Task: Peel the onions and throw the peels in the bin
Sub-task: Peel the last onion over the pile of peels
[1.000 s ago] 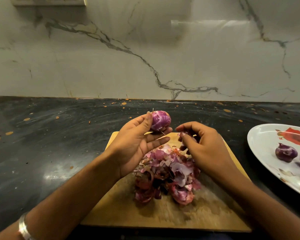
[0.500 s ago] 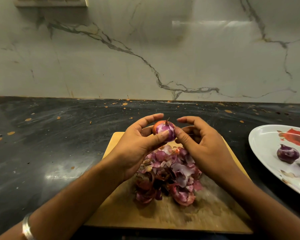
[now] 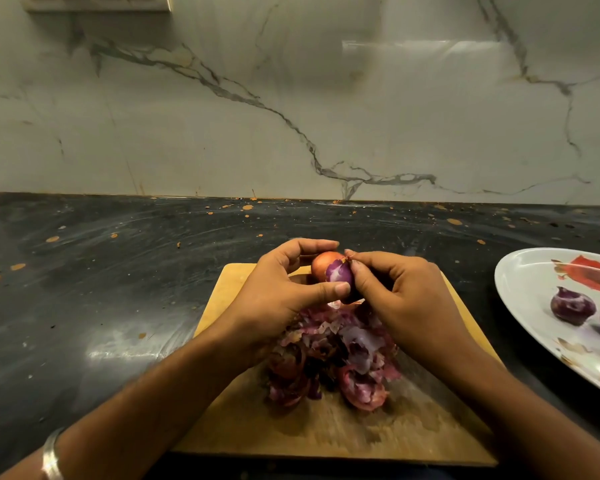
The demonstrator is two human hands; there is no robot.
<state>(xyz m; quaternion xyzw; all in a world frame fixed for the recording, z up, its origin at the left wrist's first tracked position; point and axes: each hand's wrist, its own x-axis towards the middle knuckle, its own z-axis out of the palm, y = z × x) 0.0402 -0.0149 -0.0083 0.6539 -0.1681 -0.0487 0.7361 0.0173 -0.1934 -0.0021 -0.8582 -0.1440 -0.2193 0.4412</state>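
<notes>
At centre frame, the left hand (image 3: 281,289) is gripping one round, half-skinned onion (image 3: 329,270); the right hand (image 3: 395,292) is pinching its papery skin. Below, one heap of purple peels (image 3: 336,355) is lying on the wooden board (image 3: 326,434). Two peeled onions (image 3: 572,306) are sitting on the glossy plate (image 3: 527,271), right edge.

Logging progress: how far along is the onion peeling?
Done: two peeled onions on the plate. In hand: left hand holds a half-skinned onion, right hand picking at it. Left: peel pile sits on the cutting board; no bin visible.
</notes>
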